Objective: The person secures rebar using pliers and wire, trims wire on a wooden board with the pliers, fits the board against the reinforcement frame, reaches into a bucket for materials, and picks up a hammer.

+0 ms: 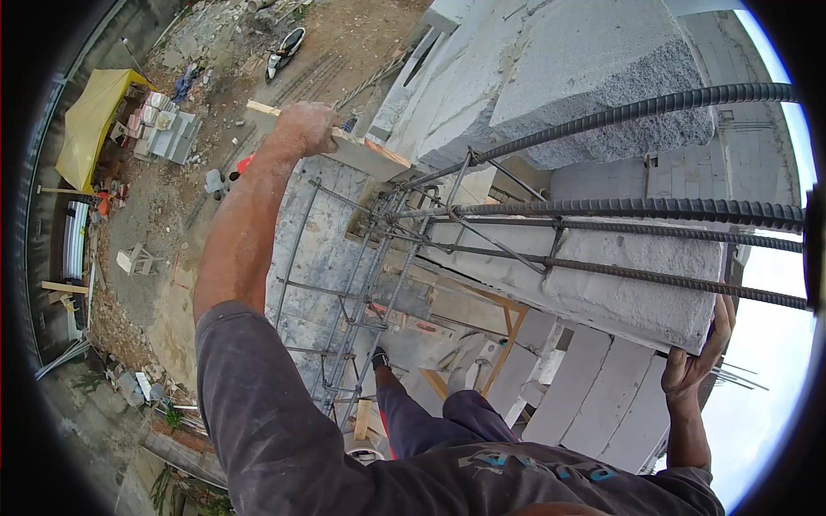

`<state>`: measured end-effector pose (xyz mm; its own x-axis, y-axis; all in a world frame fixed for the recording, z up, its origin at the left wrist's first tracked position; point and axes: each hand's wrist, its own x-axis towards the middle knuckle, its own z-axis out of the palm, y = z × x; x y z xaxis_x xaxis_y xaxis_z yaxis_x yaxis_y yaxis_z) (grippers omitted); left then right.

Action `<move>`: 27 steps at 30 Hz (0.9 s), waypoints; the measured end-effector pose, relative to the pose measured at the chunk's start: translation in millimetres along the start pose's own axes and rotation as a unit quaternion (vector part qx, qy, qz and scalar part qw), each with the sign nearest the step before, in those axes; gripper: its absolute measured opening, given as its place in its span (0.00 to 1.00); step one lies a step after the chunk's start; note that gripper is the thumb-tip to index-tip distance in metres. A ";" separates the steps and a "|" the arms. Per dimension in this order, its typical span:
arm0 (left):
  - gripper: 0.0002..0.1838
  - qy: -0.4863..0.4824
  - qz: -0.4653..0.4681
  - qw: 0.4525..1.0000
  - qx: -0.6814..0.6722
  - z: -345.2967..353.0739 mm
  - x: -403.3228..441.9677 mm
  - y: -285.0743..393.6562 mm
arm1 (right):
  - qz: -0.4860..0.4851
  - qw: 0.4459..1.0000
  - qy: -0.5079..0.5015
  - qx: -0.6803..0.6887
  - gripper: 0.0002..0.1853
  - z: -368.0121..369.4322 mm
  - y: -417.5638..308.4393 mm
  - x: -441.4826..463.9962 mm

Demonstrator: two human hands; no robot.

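Observation:
My left hand [303,129] is closed over the top edge of a wooden board [370,155], arm stretched far out. Beside that board, steel rebar tied with stirrups [551,206] rises toward the camera from a column cage. At the right, my right hand [701,348] grips the end of a light grey concrete block [637,284], fingers along its far edge and thumb on the near corner. Long ribbed bars pass just above this block. Another rough-faced block [602,95] sits across the bars, with neither hand on it.
Below runs a horizontal rebar cage [340,301] over grey formwork panels [301,224]. My foot [380,357] rests near it. Far down on the ground are a motorcycle [286,53], a yellow canopy [95,125] and rubble. A block wall [594,387] lies under the right arm.

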<state>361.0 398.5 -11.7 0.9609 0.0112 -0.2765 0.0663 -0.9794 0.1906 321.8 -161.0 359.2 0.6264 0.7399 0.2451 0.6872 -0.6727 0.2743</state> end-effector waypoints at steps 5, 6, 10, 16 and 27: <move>0.22 -0.012 0.001 1.000 0.005 -2.2 2.1 0.3 | 0.004 1.000 0.012 0.005 0.46 3.0 3.9 -4.6; 0.23 -0.017 -0.007 1.000 0.006 -3.1 2.0 1.2 | 0.003 1.000 0.014 0.005 0.46 3.5 4.8 -4.2; 0.23 -0.050 -0.033 0.998 0.017 -9.1 1.7 7.9 | -0.005 1.000 0.006 -0.002 0.45 0.1 5.2 -3.5; 0.23 -0.047 -0.068 0.996 0.032 -11.2 -1.3 13.5 | 0.004 1.000 0.017 -0.001 0.45 1.5 0.4 -0.4; 0.24 0.020 -0.035 0.998 0.041 -23.6 -19.5 28.6 | -0.005 0.999 0.030 0.027 0.44 3.8 -1.9 5.0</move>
<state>350.4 375.0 21.4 0.9650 0.0862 -0.2478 0.1127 -0.9891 0.0949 325.0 -156.0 356.4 0.5978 0.7444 0.2975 0.7130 -0.6633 0.2270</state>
